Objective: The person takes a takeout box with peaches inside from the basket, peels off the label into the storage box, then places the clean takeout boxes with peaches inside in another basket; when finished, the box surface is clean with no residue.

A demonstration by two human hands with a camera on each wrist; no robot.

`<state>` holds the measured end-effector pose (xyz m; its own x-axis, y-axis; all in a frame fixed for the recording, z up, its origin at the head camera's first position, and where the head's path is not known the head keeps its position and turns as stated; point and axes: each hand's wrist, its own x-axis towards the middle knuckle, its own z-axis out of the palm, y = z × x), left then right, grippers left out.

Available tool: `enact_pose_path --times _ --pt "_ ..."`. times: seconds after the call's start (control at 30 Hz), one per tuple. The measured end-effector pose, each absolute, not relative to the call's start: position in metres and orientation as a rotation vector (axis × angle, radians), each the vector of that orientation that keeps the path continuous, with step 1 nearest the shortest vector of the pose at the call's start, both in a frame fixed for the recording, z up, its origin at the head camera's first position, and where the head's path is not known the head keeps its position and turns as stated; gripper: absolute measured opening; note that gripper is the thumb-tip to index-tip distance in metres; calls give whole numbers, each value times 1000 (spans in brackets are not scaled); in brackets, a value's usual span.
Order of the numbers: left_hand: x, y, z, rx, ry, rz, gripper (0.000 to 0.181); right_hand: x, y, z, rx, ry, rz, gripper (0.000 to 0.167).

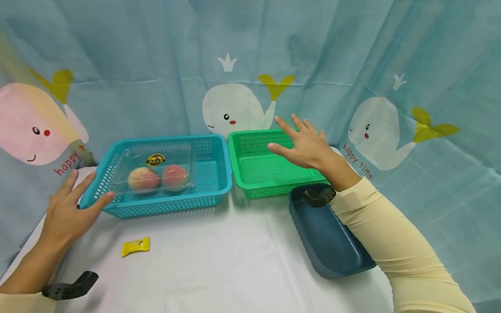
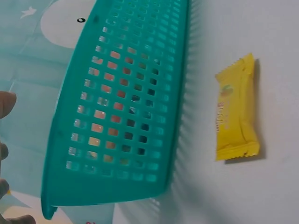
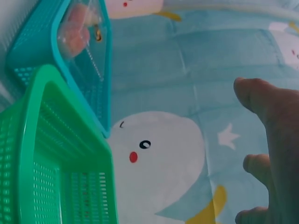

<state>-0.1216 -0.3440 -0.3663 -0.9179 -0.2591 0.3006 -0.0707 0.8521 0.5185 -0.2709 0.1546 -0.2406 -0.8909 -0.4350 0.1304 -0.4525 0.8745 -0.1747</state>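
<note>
My left hand hovers with spread fingers at the left end of the blue basket, holding nothing. In that basket lies a clear plastic box with a dark label; two peaches show through it. A small yellow wrapped packet lies on the table in front of the basket, and the left wrist view shows the packet close up. Fingers spread and holding nothing, my right hand is above the green basket. No items show inside the visible part of the green basket.
A dark blue tub stands at the right front, partly under my right forearm. White cloth covers the table. Behind and at the sides hangs a light blue curtain printed with whales. The two baskets stand side by side.
</note>
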Motion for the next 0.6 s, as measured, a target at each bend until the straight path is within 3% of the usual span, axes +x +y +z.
enact_pose_path --times 0.6 --pt "-130 -351 -391 348 -2719 -740 75 -294 112 -255 831 -2947 573 79"
